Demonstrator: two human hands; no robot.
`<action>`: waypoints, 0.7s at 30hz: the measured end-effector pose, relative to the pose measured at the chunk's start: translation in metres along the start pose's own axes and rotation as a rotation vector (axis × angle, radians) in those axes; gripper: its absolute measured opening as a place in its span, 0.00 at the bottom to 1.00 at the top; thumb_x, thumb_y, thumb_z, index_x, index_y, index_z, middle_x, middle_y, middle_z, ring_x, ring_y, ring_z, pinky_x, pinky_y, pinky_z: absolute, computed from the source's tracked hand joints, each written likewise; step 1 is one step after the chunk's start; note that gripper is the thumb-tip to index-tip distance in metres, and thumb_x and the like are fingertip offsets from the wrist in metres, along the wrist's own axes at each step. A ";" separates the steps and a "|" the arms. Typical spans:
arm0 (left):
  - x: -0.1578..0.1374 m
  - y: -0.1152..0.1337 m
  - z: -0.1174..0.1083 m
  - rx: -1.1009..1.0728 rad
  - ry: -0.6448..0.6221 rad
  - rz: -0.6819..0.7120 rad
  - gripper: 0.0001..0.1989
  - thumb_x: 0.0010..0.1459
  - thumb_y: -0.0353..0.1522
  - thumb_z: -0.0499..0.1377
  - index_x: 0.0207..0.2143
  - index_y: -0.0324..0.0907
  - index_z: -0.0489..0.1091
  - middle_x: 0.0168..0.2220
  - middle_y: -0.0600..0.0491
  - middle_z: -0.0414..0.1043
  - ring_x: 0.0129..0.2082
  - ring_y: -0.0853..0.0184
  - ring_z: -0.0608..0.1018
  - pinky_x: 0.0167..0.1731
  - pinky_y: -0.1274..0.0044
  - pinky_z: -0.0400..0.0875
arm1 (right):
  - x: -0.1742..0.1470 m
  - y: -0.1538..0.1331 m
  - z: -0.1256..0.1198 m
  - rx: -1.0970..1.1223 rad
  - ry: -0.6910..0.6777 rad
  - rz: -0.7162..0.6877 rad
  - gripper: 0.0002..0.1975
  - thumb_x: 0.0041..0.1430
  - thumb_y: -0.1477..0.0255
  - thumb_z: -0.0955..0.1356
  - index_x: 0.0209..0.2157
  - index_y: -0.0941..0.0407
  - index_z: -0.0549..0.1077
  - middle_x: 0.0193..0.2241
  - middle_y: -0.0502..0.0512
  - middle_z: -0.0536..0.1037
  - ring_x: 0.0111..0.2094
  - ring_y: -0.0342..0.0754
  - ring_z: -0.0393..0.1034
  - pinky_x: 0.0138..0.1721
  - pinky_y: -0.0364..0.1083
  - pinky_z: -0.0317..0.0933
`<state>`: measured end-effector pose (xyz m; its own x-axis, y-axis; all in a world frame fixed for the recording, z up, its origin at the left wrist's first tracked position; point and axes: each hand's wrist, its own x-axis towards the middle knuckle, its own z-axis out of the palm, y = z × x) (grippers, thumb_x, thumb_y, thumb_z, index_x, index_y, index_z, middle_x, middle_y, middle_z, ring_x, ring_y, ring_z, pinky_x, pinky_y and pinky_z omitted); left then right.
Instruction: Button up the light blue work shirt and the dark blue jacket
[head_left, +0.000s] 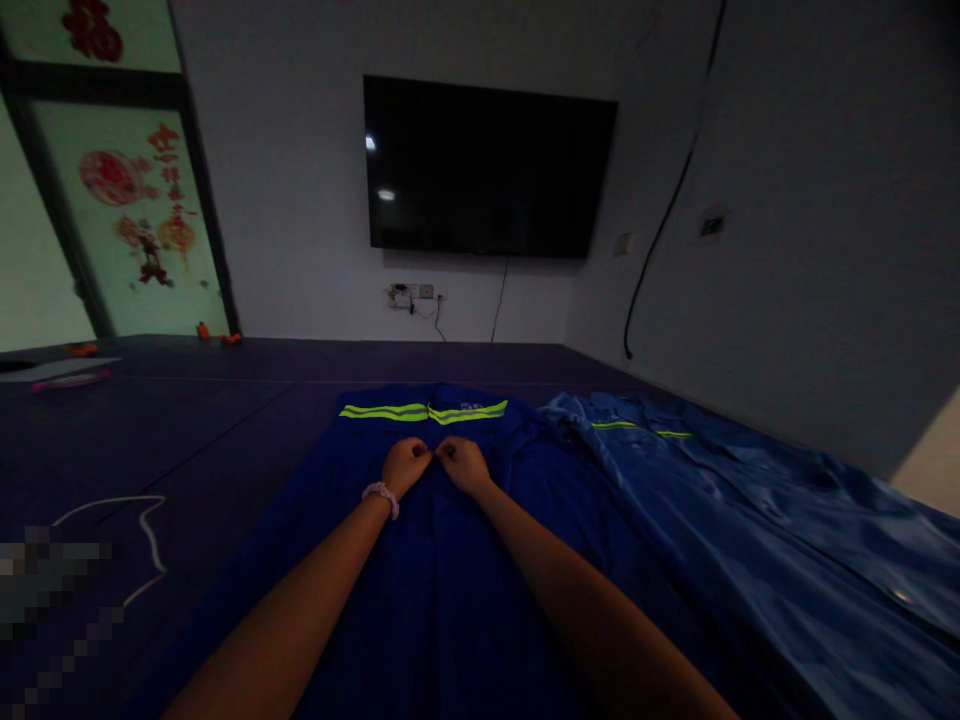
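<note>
A dark blue work jacket [390,560] with a yellow-green reflective stripe [386,411] across the chest lies spread out before me. My left hand [406,466], with a pale scrunchie [382,497] around its wrist, pinches the cloth at the front opening, just below the stripe. Close beside it, nearly touching, my right hand [462,465] pinches the other side of the same front edge. Fingers of both hands are curled and closed. Any button or zip between the fingertips is too small and dark to make out.
To the right lies another blue garment [697,500] with a similar stripe. A white cable [150,530] runs over the dark floor on the left, by a blurred-out object [52,575]. A television [487,170] hangs on the far wall, and a black cable [660,235] dangles at right.
</note>
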<state>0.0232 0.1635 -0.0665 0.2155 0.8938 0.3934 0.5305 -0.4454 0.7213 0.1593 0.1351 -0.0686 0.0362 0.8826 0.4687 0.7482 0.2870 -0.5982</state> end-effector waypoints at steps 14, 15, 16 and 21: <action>-0.001 0.003 -0.001 0.001 0.003 0.010 0.08 0.49 0.29 0.53 0.23 0.38 0.70 0.24 0.53 0.71 0.26 0.70 0.71 0.26 0.80 0.59 | -0.002 -0.003 -0.002 -0.009 -0.003 -0.010 0.06 0.51 0.75 0.65 0.31 0.55 0.74 0.28 0.51 0.77 0.30 0.43 0.71 0.31 0.39 0.60; -0.001 0.003 -0.001 0.000 0.001 0.011 0.08 0.49 0.28 0.53 0.23 0.38 0.70 0.24 0.53 0.71 0.26 0.70 0.71 0.26 0.80 0.59 | -0.002 -0.003 -0.002 -0.012 -0.007 -0.009 0.06 0.52 0.75 0.65 0.31 0.55 0.74 0.28 0.51 0.77 0.31 0.43 0.71 0.31 0.39 0.60; -0.001 0.004 -0.002 -0.001 0.000 0.012 0.08 0.49 0.28 0.53 0.23 0.38 0.70 0.23 0.53 0.71 0.26 0.70 0.71 0.26 0.80 0.59 | -0.002 -0.003 -0.002 -0.015 -0.012 -0.007 0.06 0.52 0.75 0.65 0.31 0.55 0.74 0.28 0.51 0.77 0.31 0.43 0.71 0.31 0.39 0.60; -0.001 0.004 -0.002 -0.006 -0.003 0.013 0.07 0.49 0.28 0.53 0.23 0.38 0.70 0.23 0.53 0.71 0.26 0.70 0.71 0.27 0.81 0.59 | -0.002 -0.003 -0.001 -0.024 -0.019 0.003 0.05 0.52 0.75 0.65 0.29 0.56 0.74 0.28 0.52 0.77 0.31 0.44 0.71 0.30 0.39 0.60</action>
<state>0.0238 0.1603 -0.0627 0.2248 0.8881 0.4009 0.5229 -0.4571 0.7195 0.1579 0.1321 -0.0667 0.0264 0.8904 0.4544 0.7637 0.2753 -0.5839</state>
